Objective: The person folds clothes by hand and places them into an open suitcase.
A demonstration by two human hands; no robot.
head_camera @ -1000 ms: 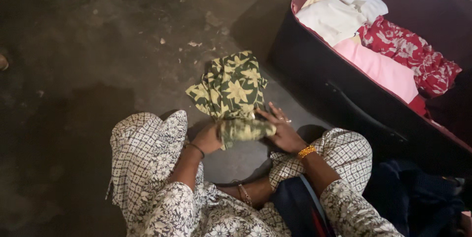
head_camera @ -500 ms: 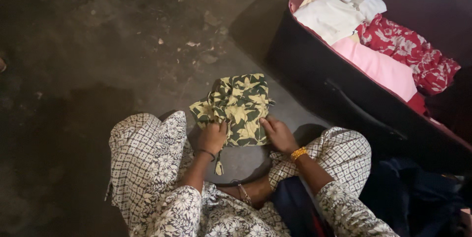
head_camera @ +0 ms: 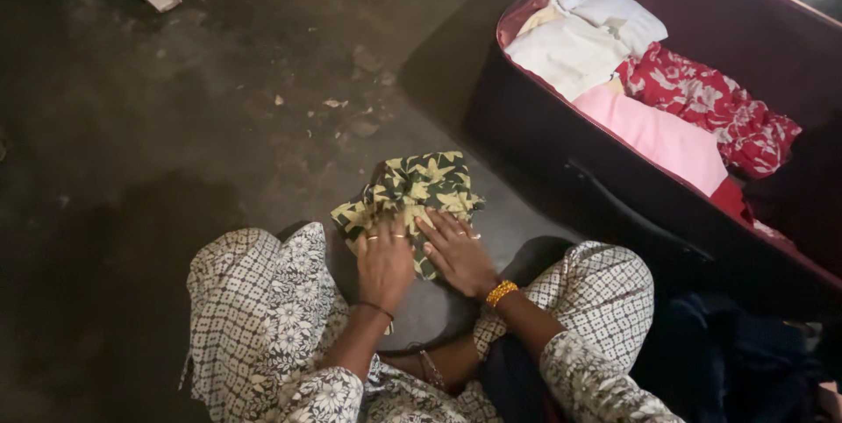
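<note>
Directly ahead of my knees, a folded green cloth with yellow flowers (head_camera: 421, 191) lies on the dark concrete floor (head_camera: 175, 125), its longer side running left to right and tipped slightly up toward an open suitcase (head_camera: 561, 138) on my right. Both my left hand (head_camera: 384, 263) and right hand (head_camera: 456, 252) lie flat, fingers spread, palms pressing on its near edge. That edge is hidden under my hands.

Dark concrete floor (head_camera: 175, 125): folded green floral cloth (head_camera: 421, 184), open suitcase (head_camera: 561, 138), scattered debris (head_camera: 335, 103).
</note>
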